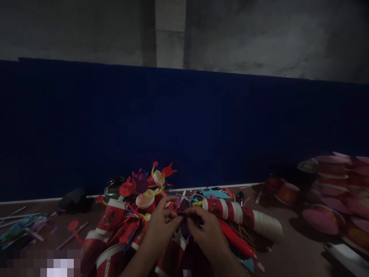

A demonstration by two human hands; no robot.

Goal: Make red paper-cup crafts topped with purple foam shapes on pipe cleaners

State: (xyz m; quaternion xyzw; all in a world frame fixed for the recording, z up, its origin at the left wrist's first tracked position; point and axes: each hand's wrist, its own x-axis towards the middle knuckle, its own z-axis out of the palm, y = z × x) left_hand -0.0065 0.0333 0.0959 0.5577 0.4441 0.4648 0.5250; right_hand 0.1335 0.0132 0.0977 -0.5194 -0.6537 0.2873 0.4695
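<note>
My left hand [162, 227] and my right hand [208, 232] meet at the lower middle of the head view. Thumbs and fingertips of both pinch a small dark purple piece [182, 211], which looks like cut paper; its exact kind is too dark to make out. Red and white paper cups [113, 215] lie tumbled around my left hand, some with coloured strips and cut-outs attached. Beyond my right hand, a nested row of paper cups [261, 223] rests on its side. A red long object [236, 238] lies just beside that hand.
Pink-topped red tubs [331, 173] are stacked at the far right, near a white object [346, 254]. Blue and purple strips [25, 227] are scattered at the left. A dark jar [113, 187] stands behind the cups. A blue panel [184, 127] closes off the table's back.
</note>
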